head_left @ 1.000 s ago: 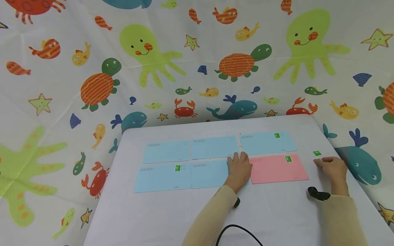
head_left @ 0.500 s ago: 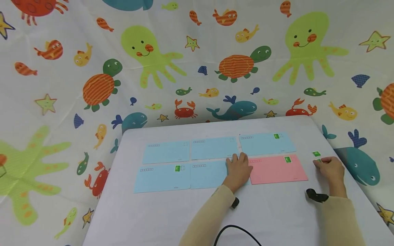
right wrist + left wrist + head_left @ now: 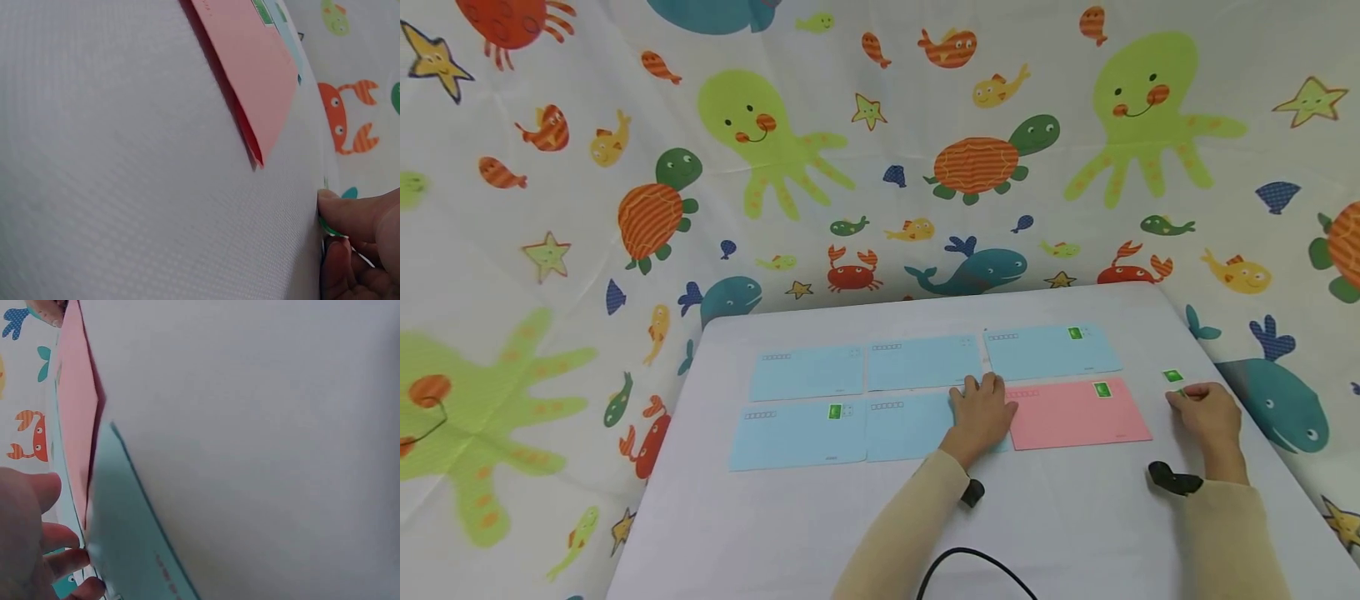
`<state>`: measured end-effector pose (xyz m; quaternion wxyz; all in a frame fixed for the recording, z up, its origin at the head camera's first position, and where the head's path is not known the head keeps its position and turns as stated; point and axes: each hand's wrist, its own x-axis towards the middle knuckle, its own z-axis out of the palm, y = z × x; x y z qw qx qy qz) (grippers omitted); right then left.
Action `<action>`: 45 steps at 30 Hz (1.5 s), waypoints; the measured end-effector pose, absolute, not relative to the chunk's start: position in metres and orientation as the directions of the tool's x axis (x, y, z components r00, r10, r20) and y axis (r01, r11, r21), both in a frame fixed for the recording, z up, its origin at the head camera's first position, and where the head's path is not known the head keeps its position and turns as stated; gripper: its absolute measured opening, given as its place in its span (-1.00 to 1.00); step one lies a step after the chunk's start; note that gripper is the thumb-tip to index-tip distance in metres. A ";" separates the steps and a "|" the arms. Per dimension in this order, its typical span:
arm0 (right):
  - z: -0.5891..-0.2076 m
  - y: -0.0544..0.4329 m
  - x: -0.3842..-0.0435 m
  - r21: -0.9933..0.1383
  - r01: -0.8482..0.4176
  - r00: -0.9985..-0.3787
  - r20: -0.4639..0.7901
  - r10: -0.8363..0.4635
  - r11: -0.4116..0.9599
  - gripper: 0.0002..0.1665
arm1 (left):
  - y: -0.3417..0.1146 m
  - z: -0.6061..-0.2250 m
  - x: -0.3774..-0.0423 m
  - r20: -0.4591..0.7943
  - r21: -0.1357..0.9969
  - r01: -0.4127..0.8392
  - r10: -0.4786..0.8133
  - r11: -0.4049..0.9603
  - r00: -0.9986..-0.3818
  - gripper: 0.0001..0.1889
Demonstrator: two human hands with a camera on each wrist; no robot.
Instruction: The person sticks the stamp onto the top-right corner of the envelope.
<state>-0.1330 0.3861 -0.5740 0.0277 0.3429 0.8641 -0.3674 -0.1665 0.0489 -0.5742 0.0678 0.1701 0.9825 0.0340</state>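
Observation:
My left hand (image 3: 979, 421) rests over the right end of the front middle blue envelope (image 3: 902, 433), hiding its upper right corner. Its fingers are loosely spread, tips by the left edge of the pink envelope (image 3: 1075, 421). At the table's right side, my right hand (image 3: 1213, 421) pinches a small green stamp (image 3: 331, 229) between thumb and finger; in the right wrist view the stamp bends slightly. Just beyond those fingertips a second green stamp (image 3: 1172, 376) lies on the table. The pink envelope bears a green stamp (image 3: 1102, 390) at its upper right.
Several blue envelopes lie in two rows. The back right envelope (image 3: 1048, 354) and front left envelope (image 3: 797, 437) bear green stamps. The back left envelope (image 3: 807, 375) and back middle envelope (image 3: 923, 364) show none. A black cable (image 3: 970, 551) curves at the front of the white table (image 3: 760, 533).
The head view has shifted slightly. Both hands stay almost where they were, the left on the blue envelope and the right at the stamp. The envelopes have not moved.

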 end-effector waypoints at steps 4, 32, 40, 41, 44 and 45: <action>-0.576 0.387 -0.133 -0.622 0.610 -0.765 -0.299 0.570 0.491 -0.39 | 0.045 -0.571 -0.167 -0.105 0.132 0.338 0.352 0.932 -0.930 -0.43; -0.573 0.392 -0.128 -0.633 0.587 -0.778 -0.270 0.567 0.504 -0.42 | -0.045 -0.559 -0.163 0.214 0.317 0.195 0.130 0.928 -0.968 -0.62; -0.573 0.392 -0.129 -0.635 0.573 -0.787 -0.250 0.564 0.518 -0.42 | -0.077 -0.567 -0.165 0.319 0.309 0.148 0.044 0.939 -0.947 -0.67; -0.574 0.392 -0.129 -0.636 0.572 -0.788 -0.248 0.564 0.519 -0.42 | -0.080 -0.568 -0.165 0.322 0.306 0.135 0.031 0.942 -0.946 -0.68; -0.574 0.392 -0.130 -0.638 0.571 -0.787 -0.247 0.565 0.516 -0.42 | -0.090 -0.572 -0.167 0.325 0.286 0.086 -0.012 0.954 -0.946 -0.72; -0.575 0.392 -0.130 -0.640 0.571 -0.787 -0.247 0.566 0.514 -0.42 | -0.094 -0.573 -0.168 0.322 0.278 0.068 -0.027 0.958 -0.946 -0.72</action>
